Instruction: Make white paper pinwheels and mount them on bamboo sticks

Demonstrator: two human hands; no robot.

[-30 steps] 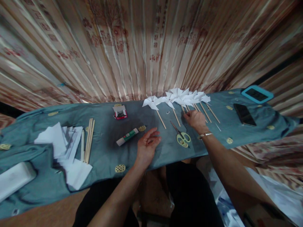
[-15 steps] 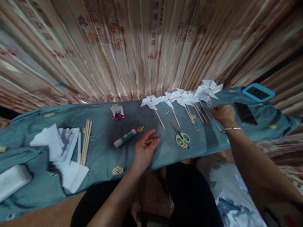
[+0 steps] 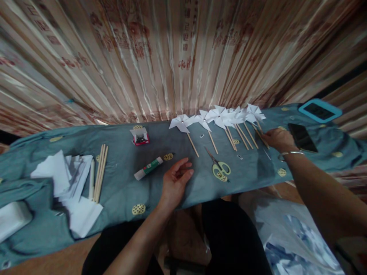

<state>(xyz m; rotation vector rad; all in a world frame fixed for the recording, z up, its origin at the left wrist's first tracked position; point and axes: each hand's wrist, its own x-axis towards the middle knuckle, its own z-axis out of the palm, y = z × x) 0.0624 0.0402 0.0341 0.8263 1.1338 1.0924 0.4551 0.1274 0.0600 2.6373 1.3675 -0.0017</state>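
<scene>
My right hand (image 3: 277, 139) is at the far right end of a row of white paper pinwheels on wooden sticks. Its fingers are closed on the stick of the rightmost pinwheel (image 3: 254, 112), whose head lies over the neighbouring ones. My left hand (image 3: 177, 181) rests palm inward at the table's near side, fingers loosely curled and apart, holding nothing. Between the hands lie green-handled scissors (image 3: 219, 168), points away from me. Left of my left hand is a glue stick (image 3: 148, 168). A single pinwheel (image 3: 182, 122) lies at the row's left end.
A small open red box (image 3: 140, 137) holds dark little pieces. Wooden sticks (image 3: 101, 173), a white pen-like stick and paper pieces (image 3: 59, 172) lie left. A phone (image 3: 302, 137) and a blue-framed device (image 3: 320, 110) lie right. Below is a bag of scraps (image 3: 298, 233).
My right hand has lowered the rightmost pinwheel onto the end of the row and shifted slightly right. My left hand stays where it was. The view has shifted a little.
</scene>
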